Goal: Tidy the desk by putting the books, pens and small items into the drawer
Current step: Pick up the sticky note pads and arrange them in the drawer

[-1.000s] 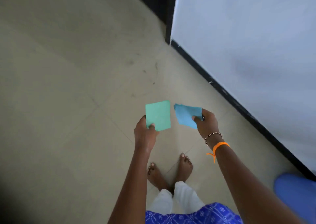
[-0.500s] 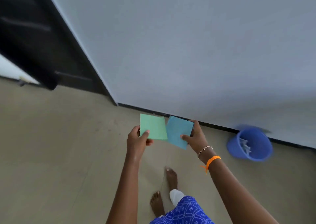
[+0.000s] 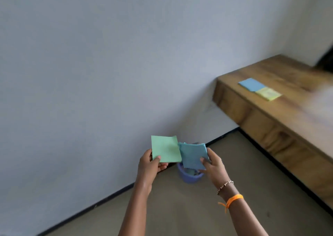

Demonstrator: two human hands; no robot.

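Two flat paper squares: left hand point(image 3: 150, 165) pinches green sheet point(image 3: 164, 149), right hand point(image 3: 213, 165) pinches blue sheet point(image 3: 192, 154).

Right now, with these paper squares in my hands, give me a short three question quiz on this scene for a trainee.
1. True or false: the left hand holds the green paper square.
2. Multiple choice: the blue bucket stands A) on the wooden desk, B) on the floor by the wall, C) in a drawer.
3. Fill in: on the desk lie a blue paper square and a ____ one.

Key: 1 true. 2 B. 3 yellow. Note that the right hand pinches the crumpled blue paper above the bucket.
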